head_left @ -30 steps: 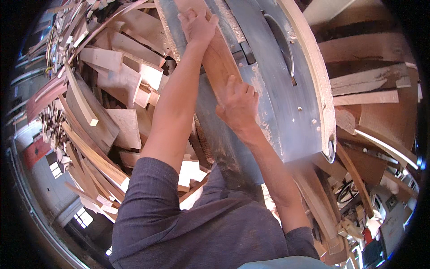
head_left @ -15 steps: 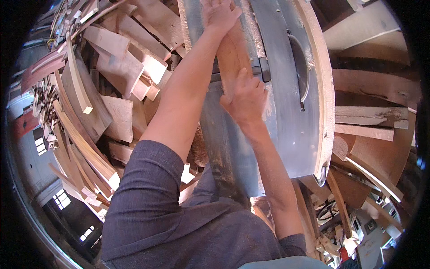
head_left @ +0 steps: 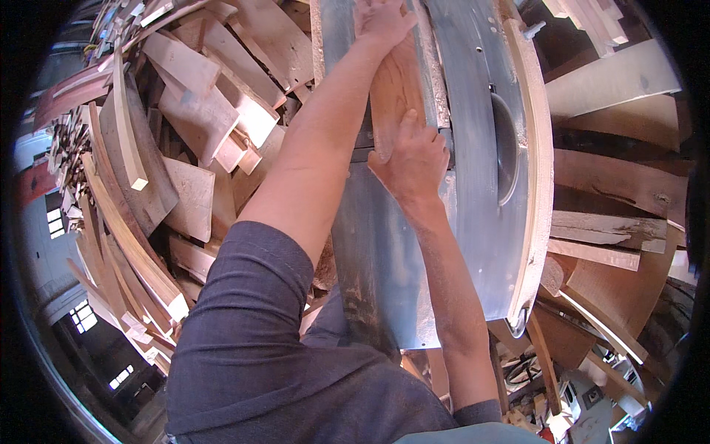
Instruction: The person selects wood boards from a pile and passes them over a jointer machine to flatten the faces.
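Observation:
A reddish-brown wooden board lies lengthwise on the grey metal bed of a woodworking machine. My left hand holds its far part from above, arm stretched out, with the fingertips partly cut off by the top edge of the view. At the near end of the board, my right hand grips it, thumb along the top and the other fingers curled. That near end sits close to a dark cross gap in the bed. To the right, a round saw blade stands in a slot of the grey table.
A pale wooden rail edges the machine's right side. Stacked offcut boards crowd the left, beside long strips. More planks lie to the right. Sawdust clings along the strip beside the board.
The board and both hands have slid farther away along the bed, bringing the board's near end closer to the cross gap. The view has shifted slightly.

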The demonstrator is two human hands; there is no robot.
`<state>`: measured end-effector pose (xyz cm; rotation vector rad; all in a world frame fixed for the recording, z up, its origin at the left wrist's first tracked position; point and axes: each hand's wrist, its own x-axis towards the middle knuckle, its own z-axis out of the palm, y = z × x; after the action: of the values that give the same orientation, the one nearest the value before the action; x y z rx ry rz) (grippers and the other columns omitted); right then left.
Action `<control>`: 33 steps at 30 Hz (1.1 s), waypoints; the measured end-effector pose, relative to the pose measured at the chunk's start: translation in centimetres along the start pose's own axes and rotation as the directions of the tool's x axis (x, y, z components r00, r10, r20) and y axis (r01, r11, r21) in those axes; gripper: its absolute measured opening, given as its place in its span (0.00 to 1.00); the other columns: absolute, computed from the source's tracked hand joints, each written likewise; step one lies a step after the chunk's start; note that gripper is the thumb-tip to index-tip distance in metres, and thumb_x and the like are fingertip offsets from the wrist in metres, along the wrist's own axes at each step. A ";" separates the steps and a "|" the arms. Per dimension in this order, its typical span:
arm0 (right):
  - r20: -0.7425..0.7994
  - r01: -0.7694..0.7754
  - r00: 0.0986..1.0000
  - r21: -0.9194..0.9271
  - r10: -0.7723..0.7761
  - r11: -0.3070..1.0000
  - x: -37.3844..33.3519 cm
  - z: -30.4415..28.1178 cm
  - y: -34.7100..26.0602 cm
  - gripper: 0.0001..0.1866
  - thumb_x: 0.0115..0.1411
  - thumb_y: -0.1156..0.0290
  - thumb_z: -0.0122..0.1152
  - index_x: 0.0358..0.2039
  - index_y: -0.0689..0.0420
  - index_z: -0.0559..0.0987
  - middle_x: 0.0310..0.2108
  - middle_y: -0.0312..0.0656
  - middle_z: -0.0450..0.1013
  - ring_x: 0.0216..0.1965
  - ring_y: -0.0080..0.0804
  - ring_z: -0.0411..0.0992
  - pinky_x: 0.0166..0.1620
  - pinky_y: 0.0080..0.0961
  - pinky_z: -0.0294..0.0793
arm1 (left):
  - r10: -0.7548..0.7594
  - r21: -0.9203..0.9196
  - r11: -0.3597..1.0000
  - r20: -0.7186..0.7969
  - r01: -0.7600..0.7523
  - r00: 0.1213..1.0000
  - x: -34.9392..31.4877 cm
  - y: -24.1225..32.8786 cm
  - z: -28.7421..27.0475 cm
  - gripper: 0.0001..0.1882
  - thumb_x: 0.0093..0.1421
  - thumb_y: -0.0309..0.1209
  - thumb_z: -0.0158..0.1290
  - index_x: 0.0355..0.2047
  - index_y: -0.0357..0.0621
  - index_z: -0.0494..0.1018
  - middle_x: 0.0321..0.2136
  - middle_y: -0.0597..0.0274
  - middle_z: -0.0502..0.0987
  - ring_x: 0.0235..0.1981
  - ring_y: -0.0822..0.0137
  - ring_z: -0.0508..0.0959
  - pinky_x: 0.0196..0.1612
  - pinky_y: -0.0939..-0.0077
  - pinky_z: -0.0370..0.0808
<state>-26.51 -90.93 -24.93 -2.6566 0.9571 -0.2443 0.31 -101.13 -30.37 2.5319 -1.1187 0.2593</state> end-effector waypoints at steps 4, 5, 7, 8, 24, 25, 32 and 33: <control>-0.056 0.015 0.998 -0.023 -0.017 1.000 1.3 0.2 0.0 0.49 0.39 0.53 0.78 0.60 0.64 0.70 0.38 0.54 0.73 0.38 0.52 0.75 0.40 0.45 0.78 | -0.037 -0.053 0.998 0.076 0.041 0.996 1.1 0.7 -0.6 0.35 0.62 0.52 0.54 0.62 0.41 0.72 0.67 0.31 0.61 0.71 0.30 0.55 0.75 0.44 0.45; -0.081 0.018 0.997 -0.036 -0.021 0.999 1.7 0.3 0.1 0.49 0.39 0.53 0.78 0.60 0.64 0.71 0.38 0.55 0.73 0.38 0.52 0.75 0.40 0.44 0.78 | -0.017 -0.036 0.999 0.093 0.021 0.996 1.6 0.9 -0.3 0.35 0.63 0.52 0.54 0.63 0.42 0.71 0.67 0.31 0.61 0.71 0.31 0.55 0.75 0.44 0.45; -0.065 0.009 0.998 -0.023 -0.011 1.000 2.4 0.5 -0.1 0.49 0.40 0.53 0.78 0.60 0.65 0.70 0.38 0.56 0.74 0.39 0.53 0.76 0.41 0.45 0.79 | 0.003 0.007 1.000 0.118 -0.004 0.993 2.6 0.1 0.1 0.35 0.63 0.53 0.53 0.64 0.42 0.70 0.67 0.31 0.62 0.71 0.32 0.56 0.75 0.43 0.45; -0.058 0.004 0.998 -0.017 -0.005 1.000 2.8 0.5 -0.3 0.49 0.40 0.53 0.78 0.61 0.65 0.70 0.37 0.56 0.74 0.40 0.53 0.76 0.41 0.45 0.79 | 0.008 0.018 1.000 0.081 -0.009 0.997 3.2 -0.6 1.1 0.36 0.64 0.53 0.52 0.64 0.42 0.70 0.67 0.31 0.62 0.70 0.32 0.56 0.75 0.42 0.45; 0.307 -0.112 0.950 0.198 0.047 0.974 2.2 -4.2 -1.4 0.40 0.49 0.52 0.72 0.58 0.62 0.72 0.41 0.58 0.79 0.42 0.56 0.80 0.42 0.44 0.78 | -0.258 -0.725 0.598 0.229 0.341 0.939 -23.0 -2.8 -15.6 0.31 0.69 0.46 0.54 0.61 0.31 0.71 0.58 0.48 0.77 0.59 0.58 0.76 0.64 0.66 0.68; 0.354 -0.121 0.935 0.377 -0.022 0.918 0.4 -2.7 -2.3 0.44 0.50 0.52 0.72 0.62 0.62 0.69 0.42 0.56 0.79 0.44 0.52 0.80 0.44 0.41 0.78 | -0.379 -0.748 0.447 0.338 0.490 0.862 -28.0 -3.4 -17.4 0.27 0.70 0.44 0.54 0.57 0.31 0.73 0.52 0.51 0.79 0.57 0.58 0.77 0.63 0.66 0.70; 0.582 -0.583 0.787 0.810 -0.206 0.062 -18.8 -10.6 0.2 0.47 0.60 0.52 0.67 0.72 0.65 0.60 0.55 0.46 0.75 0.55 0.31 0.74 0.48 0.28 0.76 | -0.122 -0.407 -0.829 0.801 0.383 0.587 -43.9 4.0 -20.5 0.31 0.72 0.51 0.50 0.65 0.43 0.67 0.55 0.59 0.77 0.57 0.60 0.77 0.59 0.61 0.74; 0.561 -0.585 0.796 0.809 -0.227 -0.050 -21.2 -11.3 0.6 0.46 0.61 0.52 0.66 0.72 0.65 0.61 0.57 0.45 0.74 0.56 0.29 0.73 0.49 0.28 0.76 | -0.069 -0.369 -0.837 0.805 0.405 0.590 -44.5 5.1 -21.5 0.31 0.71 0.53 0.49 0.65 0.43 0.66 0.55 0.59 0.77 0.57 0.60 0.77 0.59 0.60 0.75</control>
<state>-45.98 -80.22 -15.67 -0.9413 0.4973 -0.0080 -33.76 -65.70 -22.96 0.5797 0.4145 -1.0250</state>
